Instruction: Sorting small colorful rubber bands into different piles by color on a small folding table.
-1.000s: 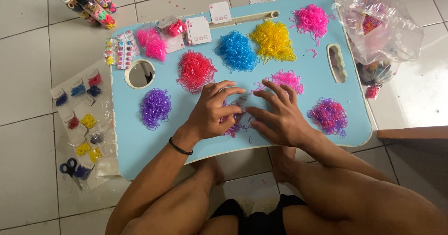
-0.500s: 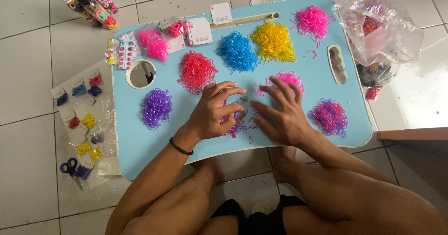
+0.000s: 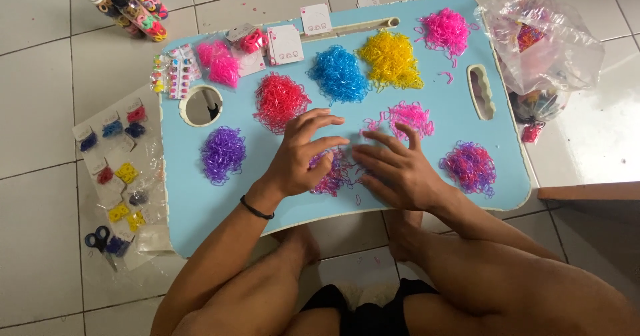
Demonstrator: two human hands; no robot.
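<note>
Mixed pink-purple bands [image 3: 331,174] lie between — under — both hands [image 3: 347,159].

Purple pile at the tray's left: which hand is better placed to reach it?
Probably the left hand: it rests nearer the purple pile, with bare tray between. The right hand sits farther right, beyond the mixed bands.

Both arms are reaching forward from bent knees. The left hand [image 3: 301,155] is lying palm down, fingers spread. The right hand [image 3: 395,168] is lying flat just beside it, fingers pointing left.
</note>
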